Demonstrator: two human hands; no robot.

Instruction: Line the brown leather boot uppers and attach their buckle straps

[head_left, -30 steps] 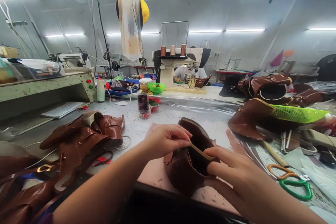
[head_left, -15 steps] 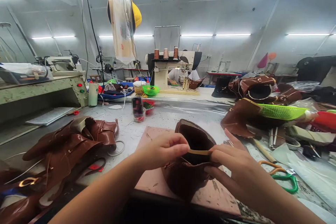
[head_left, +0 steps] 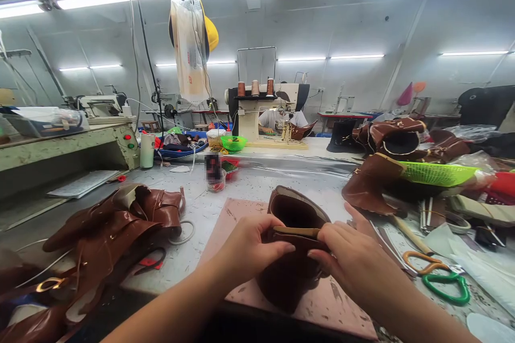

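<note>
A dark brown leather boot upper (head_left: 289, 273) stands on a pink board (head_left: 237, 211), its opening facing up. Along the near rim of that opening runs a narrow tan strip (head_left: 296, 231). My left hand (head_left: 257, 246) pinches the rim and the strip's left end, thumb on the outer leather and fingers towards the inside. At the other end, my right hand (head_left: 346, 252) is closed on the strip and rim, with one finger raised. The fingertips inside the opening are partly hidden.
Brown leather uppers (head_left: 116, 230) lie at left, and another upper (head_left: 370, 182) stands at right near a green basket (head_left: 438, 173). Scissors (head_left: 446, 281) with orange and green handles lie right of the board. Behind stand a small tub (head_left: 216, 181) and a sewing machine (head_left: 251, 118).
The tan strip was stretched between my hands above the opening; now it lies along the near rim. My left hand has shifted down, its thumb now outside the leather. The view has tilted slightly up.
</note>
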